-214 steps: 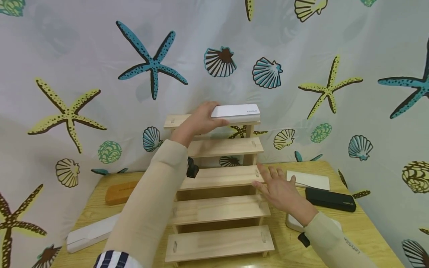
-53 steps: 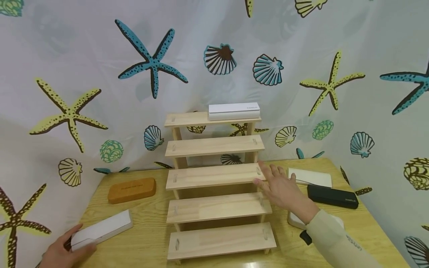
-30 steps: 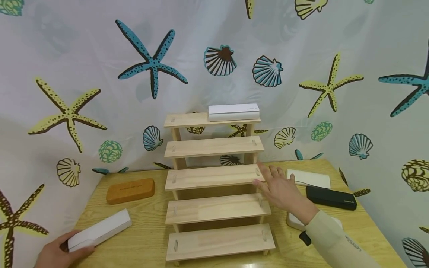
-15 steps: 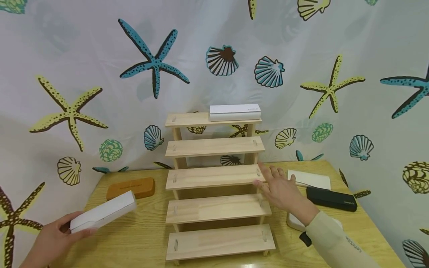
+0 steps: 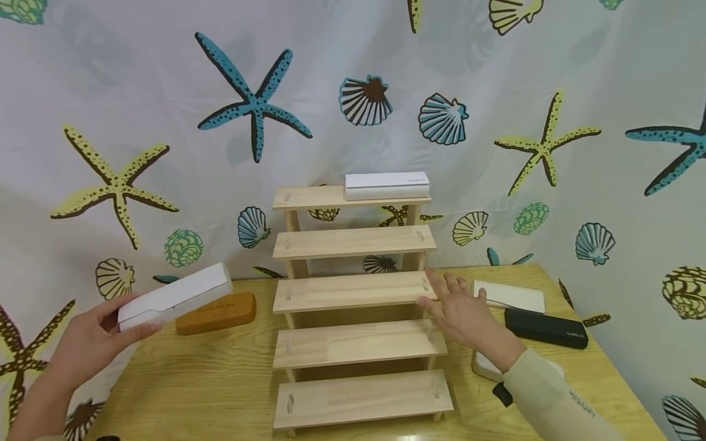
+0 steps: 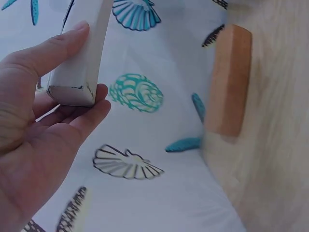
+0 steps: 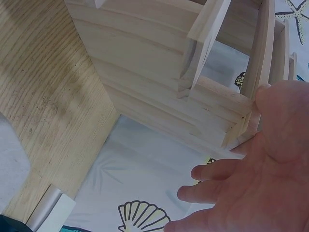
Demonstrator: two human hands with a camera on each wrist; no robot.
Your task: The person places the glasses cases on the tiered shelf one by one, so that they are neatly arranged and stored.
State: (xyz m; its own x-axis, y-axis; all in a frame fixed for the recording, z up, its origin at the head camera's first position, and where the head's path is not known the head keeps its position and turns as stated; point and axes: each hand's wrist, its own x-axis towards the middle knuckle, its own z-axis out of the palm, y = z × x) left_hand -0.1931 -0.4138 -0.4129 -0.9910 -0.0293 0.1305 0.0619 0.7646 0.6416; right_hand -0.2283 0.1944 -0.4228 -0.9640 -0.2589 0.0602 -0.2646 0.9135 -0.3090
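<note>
My left hand (image 5: 91, 337) grips one end of a white glasses case (image 5: 176, 297), held tilted in the air over the left side of the table. In the left wrist view the thumb lies on the case (image 6: 79, 72) and the fingers curl beneath it. My right hand (image 5: 463, 309) touches the right end of the middle shelf of a stepped wooden rack (image 5: 353, 291), its fingers spread and mostly straight. Another white glasses case (image 5: 386, 187) lies on the right part of the top shelf. Behind the held case, a brown glasses case (image 5: 237, 307) rests on the table.
Right of the rack, a flat white case (image 5: 513, 296) and a black glasses case (image 5: 546, 329) lie on the table (image 5: 204, 392). A white case (image 5: 485, 366) is partly hidden under the right forearm. A patterned curtain (image 5: 309, 67) stands behind.
The left hand has left the top-shelf case, moved down to the left, taken hold of the white glasses case there and raised it off the table. The right hand has stayed put.
</note>
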